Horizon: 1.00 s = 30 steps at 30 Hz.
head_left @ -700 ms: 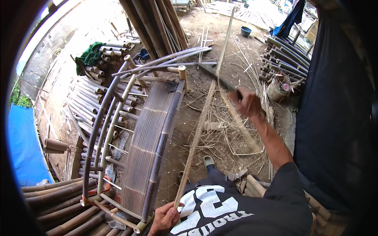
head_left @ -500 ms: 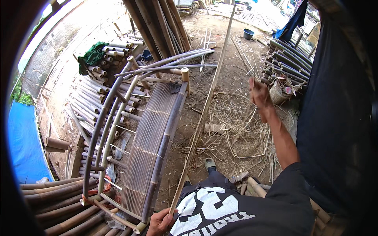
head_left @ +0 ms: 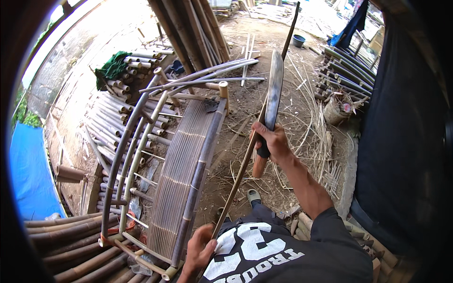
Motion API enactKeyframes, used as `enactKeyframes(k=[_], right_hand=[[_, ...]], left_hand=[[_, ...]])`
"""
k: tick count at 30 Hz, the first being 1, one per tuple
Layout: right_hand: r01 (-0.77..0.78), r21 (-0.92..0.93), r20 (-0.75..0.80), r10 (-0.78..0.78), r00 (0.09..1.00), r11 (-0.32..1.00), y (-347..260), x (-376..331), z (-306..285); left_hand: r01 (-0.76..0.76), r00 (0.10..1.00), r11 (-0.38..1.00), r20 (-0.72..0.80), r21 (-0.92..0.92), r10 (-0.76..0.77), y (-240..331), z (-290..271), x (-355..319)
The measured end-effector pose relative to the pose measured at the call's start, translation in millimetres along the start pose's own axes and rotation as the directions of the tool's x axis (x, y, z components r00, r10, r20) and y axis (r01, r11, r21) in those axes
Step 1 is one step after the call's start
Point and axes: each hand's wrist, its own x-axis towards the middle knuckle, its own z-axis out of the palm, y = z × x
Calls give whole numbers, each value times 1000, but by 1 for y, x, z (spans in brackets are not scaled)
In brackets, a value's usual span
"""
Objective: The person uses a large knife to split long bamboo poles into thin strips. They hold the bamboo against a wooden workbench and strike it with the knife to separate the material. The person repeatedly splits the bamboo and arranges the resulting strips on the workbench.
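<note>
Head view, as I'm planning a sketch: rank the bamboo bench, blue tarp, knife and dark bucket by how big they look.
1. Bamboo bench
2. Blue tarp
3. Knife
4. Dark bucket

Apparent size only; the bucket stands farther off.

You wear a black T-shirt (head_left: 314, 257) with a short, loose sleeve (head_left: 336, 227) that ends around your right elbow, leaving the forearm (head_left: 309, 186) bare. Across the shirt runs a bold white print (head_left: 250, 239) of big, blocky characters, with a row of smaller white capitals beside them. Your trousers (head_left: 264, 218) are dark too, close to black. On one foot you have a pale grey-green shoe (head_left: 253, 194) with a rounded toe; your hands are bare.
</note>
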Motion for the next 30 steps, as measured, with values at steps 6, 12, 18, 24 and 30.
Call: enactKeyframes(k=[6, 12, 18, 24, 30], right_hand=[[-52, -210, 246, 104, 964, 976, 8, -45, 39], [-61, -214, 424, 149, 893, 975, -3, -52, 42], [206, -531, 447, 64, 892, 822, 11, -70, 56], [-148, -269, 607, 287, 742, 952, 13, -80, 50], [-536, 256, 660, 260, 705, 804, 14, -119, 45]], left_hand=[[43, 967, 859, 237, -511, 93, 54, 33, 123], [110, 991, 804, 129, -584, -41, 65, 33, 130], [49, 995, 849, -50, -525, -89, 66, 36, 135], [97, 992, 823, -13, -560, -126, 50, 17, 149], [-1, 986, 914, -154, -406, -67, 12, -12, 186]])
